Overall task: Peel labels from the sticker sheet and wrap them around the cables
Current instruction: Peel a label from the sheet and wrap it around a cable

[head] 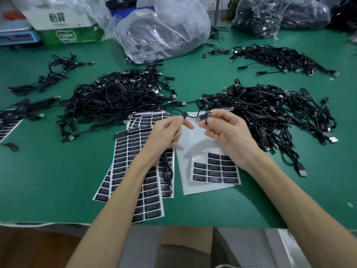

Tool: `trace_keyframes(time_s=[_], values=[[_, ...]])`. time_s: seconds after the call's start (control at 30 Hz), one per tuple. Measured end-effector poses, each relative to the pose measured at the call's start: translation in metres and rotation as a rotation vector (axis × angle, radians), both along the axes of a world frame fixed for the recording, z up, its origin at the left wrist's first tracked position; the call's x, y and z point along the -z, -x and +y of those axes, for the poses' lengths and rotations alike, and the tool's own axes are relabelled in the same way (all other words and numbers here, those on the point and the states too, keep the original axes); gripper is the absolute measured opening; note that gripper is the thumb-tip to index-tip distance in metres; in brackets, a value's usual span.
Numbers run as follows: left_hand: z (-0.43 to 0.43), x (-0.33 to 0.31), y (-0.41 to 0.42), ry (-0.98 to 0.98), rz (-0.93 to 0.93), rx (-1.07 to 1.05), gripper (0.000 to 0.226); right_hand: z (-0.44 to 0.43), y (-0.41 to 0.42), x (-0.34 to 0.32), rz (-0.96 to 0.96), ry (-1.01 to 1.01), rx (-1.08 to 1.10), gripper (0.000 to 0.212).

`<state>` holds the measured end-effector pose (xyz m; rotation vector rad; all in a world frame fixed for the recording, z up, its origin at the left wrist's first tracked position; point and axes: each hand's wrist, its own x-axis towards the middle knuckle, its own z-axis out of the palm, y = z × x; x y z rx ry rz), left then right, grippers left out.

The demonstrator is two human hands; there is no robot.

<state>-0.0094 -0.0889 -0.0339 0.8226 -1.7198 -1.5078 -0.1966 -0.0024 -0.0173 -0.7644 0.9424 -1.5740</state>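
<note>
The flat green table mat (58,180) is lying nearest, with a fanned stack of white paper sheets packed with glossy black rectangular labels (125,151) spreading over it under the left forearm. A loose black cable (167,171) is trailing across that stack, partly hidden by the left wrist. Just right of it, a mostly peeled white backing sheet (214,169) is showing smooth, bare paper above its few remaining rows of labels, with the right wrist covering one corner.

Above these sheets, the left hand (166,132) is pinching a thin black cable (191,117) between thumb and forefinger just behind a small square connector. The right hand (229,132) is clamping the cable's other part between thumb and fingertips, where a small black printed label (209,114) is sitting on it.

Beyond the hands, a tangled heap of black cables with metal plugs (119,93) is lying on the left and a second, wider heap (270,113) on the right. Farther off, a crumpled clear plastic bag (164,29), a green and white cardboard carton (71,26) and cable-filled bags (270,14) are crowding the far edge.
</note>
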Motion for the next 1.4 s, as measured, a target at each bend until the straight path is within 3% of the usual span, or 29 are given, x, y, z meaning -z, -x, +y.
trace_keyframes(time_s=[0.13,0.37,0.63,0.83,1.03,1.27,1.4], values=[[0.004,-0.001,-0.001,0.061,-0.048,0.038,0.026,0.0,-0.003,0.003,0.003,-0.014,-0.084,0.025],[0.003,-0.001,0.002,-0.005,-0.097,0.033,0.032,-0.001,-0.001,0.006,-0.04,-0.027,-0.132,0.023],[0.002,0.0,0.005,-0.043,-0.146,-0.002,0.032,-0.003,0.002,0.008,-0.081,0.022,-0.07,0.018],[0.002,0.002,0.002,0.064,-0.159,0.11,0.024,-0.004,0.001,0.011,0.006,0.026,-0.038,0.02],[0.0,0.004,0.002,0.078,-0.152,0.086,0.027,-0.005,0.001,0.016,0.211,0.037,0.067,0.022],[0.001,0.005,0.005,0.084,-0.188,0.057,0.026,-0.002,-0.007,0.016,0.725,0.108,0.25,0.033],[0.001,0.007,0.006,0.108,-0.192,0.05,0.022,0.001,-0.009,0.013,0.783,0.118,0.26,0.034]])
